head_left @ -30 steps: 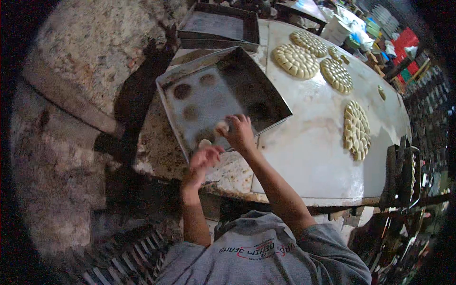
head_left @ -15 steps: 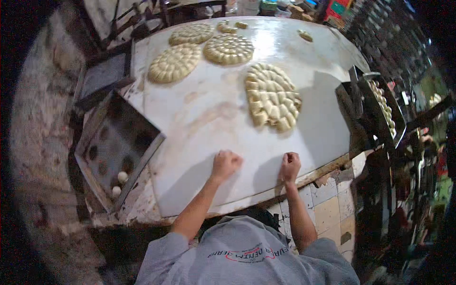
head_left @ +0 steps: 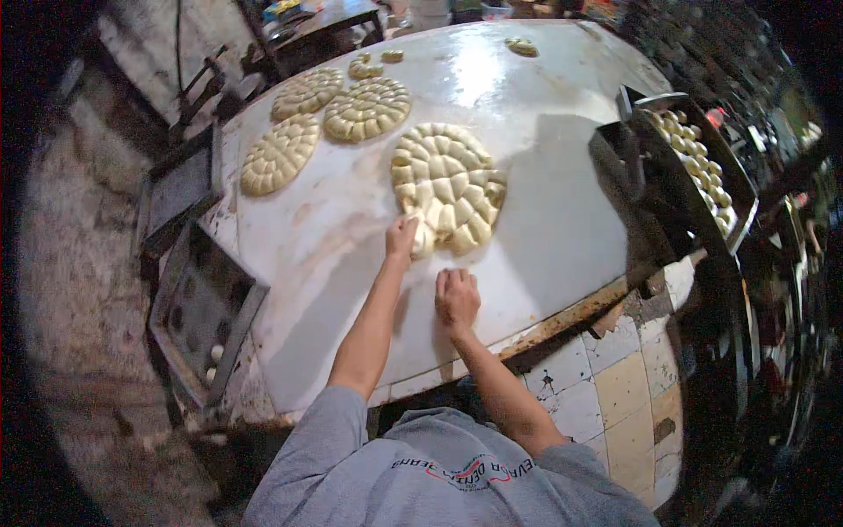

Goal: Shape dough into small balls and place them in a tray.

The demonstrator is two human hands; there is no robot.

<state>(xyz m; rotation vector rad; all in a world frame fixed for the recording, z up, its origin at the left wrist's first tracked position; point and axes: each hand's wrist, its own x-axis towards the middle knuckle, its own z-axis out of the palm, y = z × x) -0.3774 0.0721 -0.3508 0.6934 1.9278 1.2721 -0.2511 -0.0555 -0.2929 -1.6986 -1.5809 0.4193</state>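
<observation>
My left hand (head_left: pixel 401 233) is closed on a piece at the near-left edge of a large cluster of cut pale dough (head_left: pixel 448 184). On the white tabletop (head_left: pixel 553 202), just below that cluster, my right hand (head_left: pixel 456 297) rests with its fingers curled down; whatever may be under them is hidden. More scored dough rounds lie farther back, including ones at the left (head_left: pixel 279 154), center (head_left: pixel 365 107) and rear (head_left: pixel 307 92), along with small loose pieces (head_left: pixel 521 46).
At the left edge sit an empty metal tray (head_left: pixel 178 180) and a nearer tray (head_left: pixel 246 312) holding dough balls (head_left: pixel 217 353). At the right, dark metal pans (head_left: pixel 628 184) hold rows of dough balls (head_left: pixel 689 154). A dark side table (head_left: pixel 325 26) stands behind.
Both hands left the nearer left tray for the tabletop. Since then my left hand has reached forward onto the dough cluster, and my right hand has moved leftward.
</observation>
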